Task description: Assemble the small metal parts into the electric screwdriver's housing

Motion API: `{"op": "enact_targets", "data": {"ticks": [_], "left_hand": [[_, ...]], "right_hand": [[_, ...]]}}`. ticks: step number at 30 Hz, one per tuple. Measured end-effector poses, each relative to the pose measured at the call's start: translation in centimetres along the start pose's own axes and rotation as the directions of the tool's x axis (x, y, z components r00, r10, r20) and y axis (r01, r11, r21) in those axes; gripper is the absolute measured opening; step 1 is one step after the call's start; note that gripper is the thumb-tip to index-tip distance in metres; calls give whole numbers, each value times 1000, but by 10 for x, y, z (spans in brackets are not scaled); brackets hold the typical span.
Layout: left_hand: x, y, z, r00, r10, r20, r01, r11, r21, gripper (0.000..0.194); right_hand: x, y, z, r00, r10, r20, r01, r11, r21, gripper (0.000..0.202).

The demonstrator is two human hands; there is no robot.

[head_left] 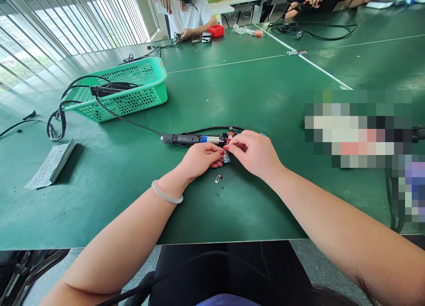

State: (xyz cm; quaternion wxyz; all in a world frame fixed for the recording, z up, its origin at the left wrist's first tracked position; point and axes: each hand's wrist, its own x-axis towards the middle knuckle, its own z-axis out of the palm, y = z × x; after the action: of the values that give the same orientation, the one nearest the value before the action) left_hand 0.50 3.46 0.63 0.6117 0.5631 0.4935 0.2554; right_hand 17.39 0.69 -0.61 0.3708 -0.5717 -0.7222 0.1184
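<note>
My left hand (pixel 203 159) is closed, its fingertips pinching at a small silver-and-dark part (pixel 226 157) that looks like a little circuit board. From the other side my right hand (pixel 256 152) is closed too, thumb and forefinger meeting at the same spot. Whether they hold that part or something smaller is hidden by the fingers. Just beyond both hands lies a black cylindrical corded device (pixel 182 139) with a blue-and-silver middle. Red and orange bits (pixel 229 136) show at its right end, partly behind my right fingers. A tiny metal piece (pixel 218 178) rests on the table nearer me.
A green perforated basket (pixel 156 91) holds black cables at the back left. A folded printed paper (pixel 53 164) lies left on the green table (pixel 116 208). People work across the table, near a red box (pixel 217 30) and cables (pixel 318 31). Items at the right are blurred.
</note>
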Motion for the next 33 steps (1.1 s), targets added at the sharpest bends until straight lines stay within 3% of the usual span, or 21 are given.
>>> {"op": "enact_targets", "data": {"ticks": [4, 10, 16, 33], "left_hand": [[-1, 0, 0, 1000, -10, -9, 10, 1000, 12, 5], [1, -1, -1, 1000, -5, -15, 5, 1000, 18, 7], [0, 0, 0, 1000, -11, -9, 11, 999, 34, 9], [-1, 1, 0, 1000, -12, -16, 13, 999, 36, 10]], "right_hand": [[1, 5, -6, 1000, 16, -14, -15, 998, 65, 20], [-2, 2, -15, 984, -36, 173, 20, 996, 91, 10], [-3, 0, -6, 987, -64, 149, 68, 997, -25, 12], [-5, 2, -2, 986, -121, 113, 127, 991, -45, 13]]}}
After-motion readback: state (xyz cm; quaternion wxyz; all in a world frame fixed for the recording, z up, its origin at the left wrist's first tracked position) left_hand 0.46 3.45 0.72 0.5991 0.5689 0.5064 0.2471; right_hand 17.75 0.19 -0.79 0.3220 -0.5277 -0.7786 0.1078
